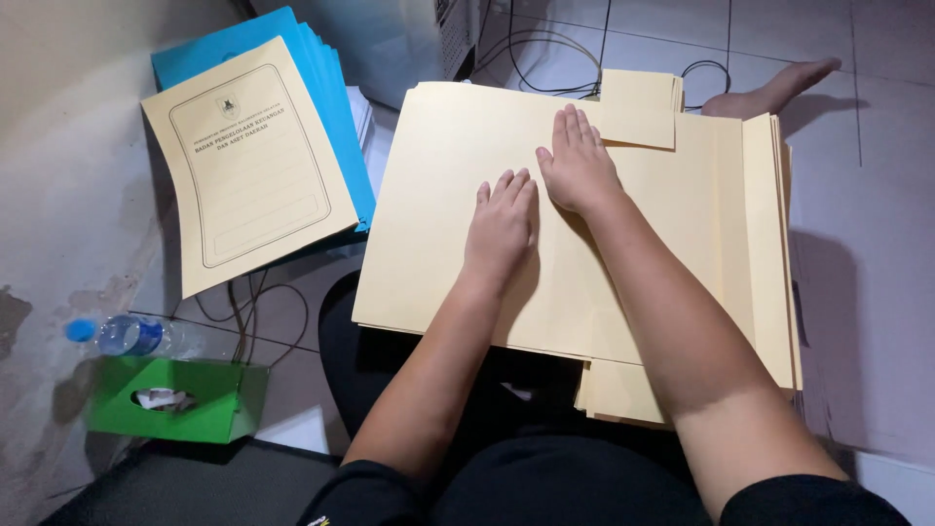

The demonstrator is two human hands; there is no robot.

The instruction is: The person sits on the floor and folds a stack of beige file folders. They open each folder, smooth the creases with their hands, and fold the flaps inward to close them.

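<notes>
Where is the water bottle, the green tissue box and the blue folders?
water bottle (pixel 131 335), head view, on its clear body.
green tissue box (pixel 209 407), head view, on its front side.
blue folders (pixel 336 107), head view, on the stack's right edge.

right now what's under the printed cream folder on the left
Under the printed cream folder lies a stack of blue folders, showing along its top and right edges. How many, and anything beneath them, is covered.

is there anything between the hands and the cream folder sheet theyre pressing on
Nothing visible does. The left hand and right hand both lie flat, palms down, directly on the top cream folder of the stack. The small folded cream flap sits beside the right hand's fingertips, not under them.
</notes>
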